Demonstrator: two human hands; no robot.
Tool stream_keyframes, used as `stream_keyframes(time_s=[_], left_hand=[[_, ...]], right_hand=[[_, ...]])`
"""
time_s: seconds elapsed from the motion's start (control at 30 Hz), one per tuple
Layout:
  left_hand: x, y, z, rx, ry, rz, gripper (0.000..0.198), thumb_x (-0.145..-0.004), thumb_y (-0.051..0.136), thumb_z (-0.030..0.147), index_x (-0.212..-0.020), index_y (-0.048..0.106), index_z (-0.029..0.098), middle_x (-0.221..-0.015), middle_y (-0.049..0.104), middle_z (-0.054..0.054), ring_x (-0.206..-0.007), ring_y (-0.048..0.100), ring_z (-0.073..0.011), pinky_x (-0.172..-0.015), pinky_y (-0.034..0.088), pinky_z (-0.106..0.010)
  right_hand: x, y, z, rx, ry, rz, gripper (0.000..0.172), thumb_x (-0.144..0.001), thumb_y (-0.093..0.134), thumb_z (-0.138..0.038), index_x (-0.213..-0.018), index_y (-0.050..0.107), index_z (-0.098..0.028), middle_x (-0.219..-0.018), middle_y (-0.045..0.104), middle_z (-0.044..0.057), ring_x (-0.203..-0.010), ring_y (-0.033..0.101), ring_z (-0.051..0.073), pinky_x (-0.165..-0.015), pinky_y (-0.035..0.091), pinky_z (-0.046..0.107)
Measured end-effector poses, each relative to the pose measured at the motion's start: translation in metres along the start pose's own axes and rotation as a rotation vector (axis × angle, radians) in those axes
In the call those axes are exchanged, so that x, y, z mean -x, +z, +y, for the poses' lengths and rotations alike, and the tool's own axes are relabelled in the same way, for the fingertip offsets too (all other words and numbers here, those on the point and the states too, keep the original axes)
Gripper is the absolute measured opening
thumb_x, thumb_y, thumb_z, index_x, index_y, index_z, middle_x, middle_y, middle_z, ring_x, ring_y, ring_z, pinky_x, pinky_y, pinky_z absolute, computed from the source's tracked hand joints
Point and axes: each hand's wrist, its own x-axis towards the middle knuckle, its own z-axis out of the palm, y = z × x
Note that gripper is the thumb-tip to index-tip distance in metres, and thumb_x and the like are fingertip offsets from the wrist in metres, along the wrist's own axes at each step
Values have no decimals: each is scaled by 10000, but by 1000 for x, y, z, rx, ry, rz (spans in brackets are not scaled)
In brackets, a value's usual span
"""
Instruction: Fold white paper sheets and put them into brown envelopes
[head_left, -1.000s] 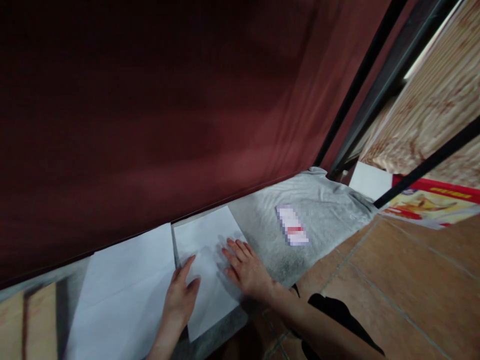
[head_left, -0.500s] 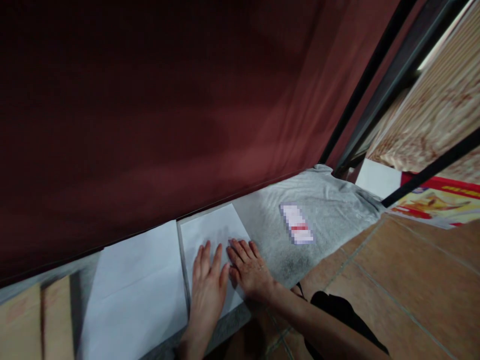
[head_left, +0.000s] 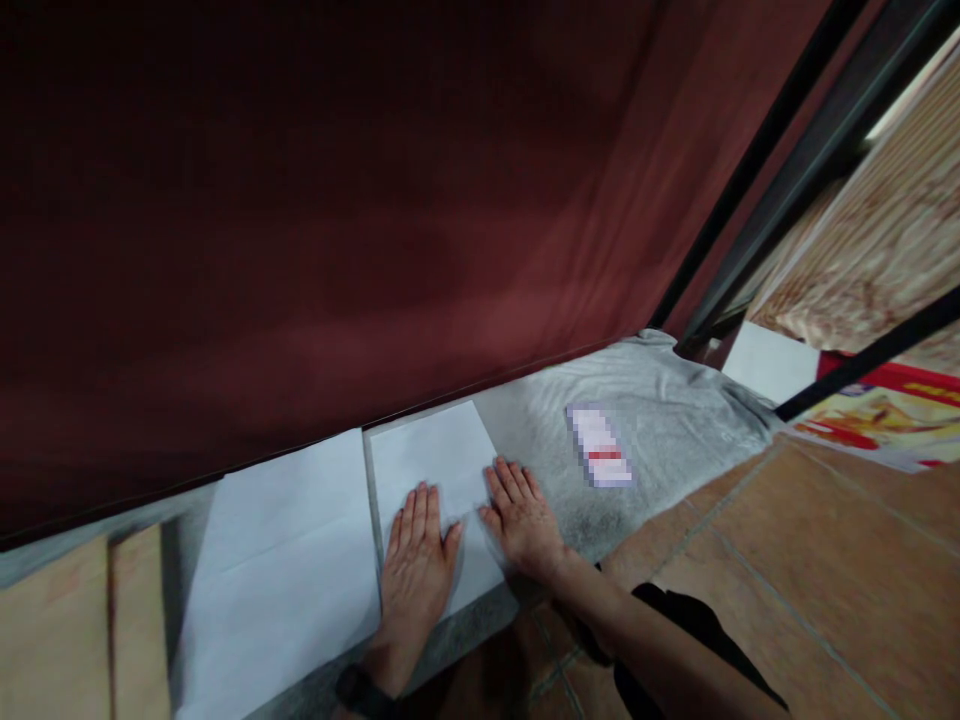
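Note:
A folded white sheet of paper lies on a grey cloth-covered surface. My left hand lies flat on the sheet's near left part, fingers stretched out. My right hand rests flat at the sheet's right edge, fingers spread, partly on the cloth. Neither hand holds anything. A larger white sheet lies just to the left of the folded one.
A small white-and-red card lies on the cloth to the right. A dark red curtain hangs behind the surface. Wooden boards sit at the far left. Brown floor tiles, black bars and a colourful poster are on the right.
My left hand went from resting on its edge beside the sheet to lying flat on it. My right hand slid rightward to the sheet's edge. The view shifted slightly.

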Motion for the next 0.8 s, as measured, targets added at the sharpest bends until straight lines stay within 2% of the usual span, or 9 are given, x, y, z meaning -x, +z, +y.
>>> stream_keyframes(time_s=[0.13,0.23,0.4,0.53,0.67,0.8], left_hand=[[0,-4,-4,-50,-81,0,604,-1006,298,415,-1442,440,21,-1478,468,-219,-1406,396,-331,-1138,347,-509],[-6,-9,-1,-70,-128,10,553,-1000,321,346,-1440,447,36,-1496,447,-215,-1424,367,-329,-1143,345,-514],[-26,-9,11,-45,1,-56,535,-978,356,223,-1497,369,92,-1593,306,-146,-1491,219,-291,-1181,306,-489],[-35,-1,10,-91,10,-108,562,-924,353,107,-1485,396,92,-1582,330,-145,-1492,205,-307,-1184,286,-512],[-34,4,-1,-84,-36,-118,542,-964,344,203,-1492,381,83,-1573,342,-153,-1480,257,-281,-1188,290,-482],[-29,2,-14,-61,-104,-95,549,-993,314,287,-1497,364,74,-1560,368,-153,-1472,283,-264,-1189,290,-467]], right_hand=[[0,-4,9,41,69,-10,555,-1013,393,-388,-1494,394,-110,-1544,401,131,-1426,350,297,-1177,251,471],[-5,-7,8,34,101,-26,530,-1017,363,-351,-1473,426,-89,-1562,365,138,-1442,323,306,-1176,252,478],[-24,-6,-15,-71,-38,-50,521,-1037,307,-341,-1519,354,-150,-1602,292,85,-1466,285,250,-1178,275,431],[-36,3,-30,-101,-122,-60,500,-1046,294,-355,-1514,371,-198,-1578,350,63,-1453,316,226,-1181,271,421],[-39,12,-26,-50,-89,-27,511,-1040,319,-413,-1486,423,-188,-1546,404,85,-1427,364,254,-1175,265,455],[-37,17,-9,20,-51,2,535,-1037,323,-411,-1509,380,-166,-1545,401,101,-1414,380,259,-1166,271,452]])
